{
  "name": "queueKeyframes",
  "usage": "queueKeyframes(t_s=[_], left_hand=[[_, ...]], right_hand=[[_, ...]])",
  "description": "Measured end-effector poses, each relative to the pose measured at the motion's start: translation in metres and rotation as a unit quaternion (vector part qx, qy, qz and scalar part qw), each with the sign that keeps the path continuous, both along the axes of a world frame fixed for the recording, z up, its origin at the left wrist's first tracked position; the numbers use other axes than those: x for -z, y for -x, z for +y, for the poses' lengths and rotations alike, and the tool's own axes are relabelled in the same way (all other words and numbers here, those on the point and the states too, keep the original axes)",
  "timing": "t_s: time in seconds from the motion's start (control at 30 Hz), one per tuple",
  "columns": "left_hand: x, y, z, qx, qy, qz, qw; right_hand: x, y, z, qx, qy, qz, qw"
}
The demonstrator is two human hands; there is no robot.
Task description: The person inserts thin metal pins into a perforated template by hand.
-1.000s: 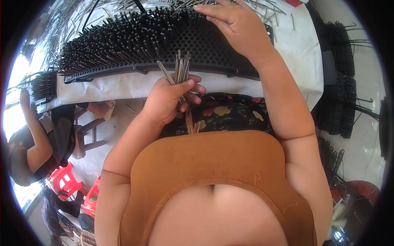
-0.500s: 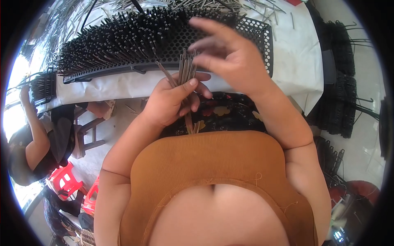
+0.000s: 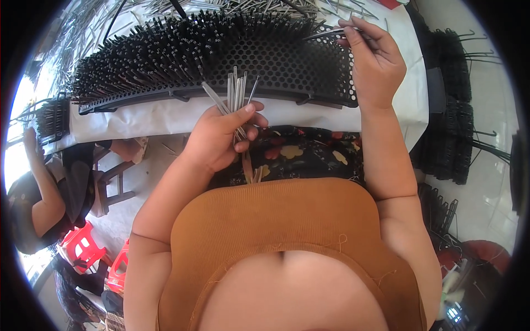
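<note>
My left hand [image 3: 221, 135] is closed around a bundle of thin grey metal rods [image 3: 237, 91], held upright with their tops fanned apart, in front of the rack. A long black rack [image 3: 276, 66] with a perforated top lies across the table. Dark thin rods [image 3: 149, 63] stand packed in its left and back holes, while bare holes show at its middle and right. My right hand [image 3: 380, 63] is pinched on thin metal rods [image 3: 328, 34] at the rack's far right end; they point left over the holes. How many it holds is unclear.
Loose metal rods [image 3: 276, 6] lie heaped behind the rack on the white-covered table [image 3: 149, 122]. Stacked black racks [image 3: 450, 105] stand beyond its right edge. Another person [image 3: 41, 204] sits at the left by a smaller black rack [image 3: 53, 118]. Red plastic stools [image 3: 83, 245] stand lower left.
My right hand has moved from beside the left hand's bundle out to the rack's far right end, now with rods in its fingers. My left hand keeps its grip with little movement.
</note>
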State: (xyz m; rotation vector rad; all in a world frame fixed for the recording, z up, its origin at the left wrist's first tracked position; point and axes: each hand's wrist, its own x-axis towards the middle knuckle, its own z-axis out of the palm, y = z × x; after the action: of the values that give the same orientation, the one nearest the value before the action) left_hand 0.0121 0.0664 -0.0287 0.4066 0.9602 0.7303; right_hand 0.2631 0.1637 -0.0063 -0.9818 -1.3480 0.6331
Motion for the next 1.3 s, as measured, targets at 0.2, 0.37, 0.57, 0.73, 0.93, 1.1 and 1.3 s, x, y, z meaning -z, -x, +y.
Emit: queueKeyframes(t_s=[0.2,0.37,0.57,0.73,0.93,1.1,1.3], left_hand=[[-0.007,-0.003,0.001,-0.017,0.032,-0.011,0.999],[-0.011,-0.008,-0.001,-0.02,0.019,0.007,1.0],[0.001,-0.004,-0.002,0.008,-0.023,0.015,1.0],[0.004,-0.003,-0.005,-0.004,-0.079,0.022,0.997],[-0.003,-0.008,-0.006,0.008,-0.136,-0.003,0.991],[-0.002,-0.002,-0.008,0.043,-0.145,0.02,0.988],[-0.006,-0.003,-0.008,0.033,-0.142,0.034,0.989]], right_hand=[[0.007,0.009,-0.005,-0.002,0.049,-0.144,0.988],[0.009,0.015,0.006,0.012,-0.107,-0.262,0.959],[0.01,0.019,0.038,-0.05,-0.251,-0.304,0.918],[-0.001,0.026,0.008,-0.014,-0.175,-0.326,0.929],[-0.005,0.065,-0.046,-0.3,0.25,-0.012,0.921],[-0.013,0.07,-0.046,-0.346,0.338,-0.03,0.875],[-0.011,0.071,-0.04,-0.297,0.311,0.031,0.902]])
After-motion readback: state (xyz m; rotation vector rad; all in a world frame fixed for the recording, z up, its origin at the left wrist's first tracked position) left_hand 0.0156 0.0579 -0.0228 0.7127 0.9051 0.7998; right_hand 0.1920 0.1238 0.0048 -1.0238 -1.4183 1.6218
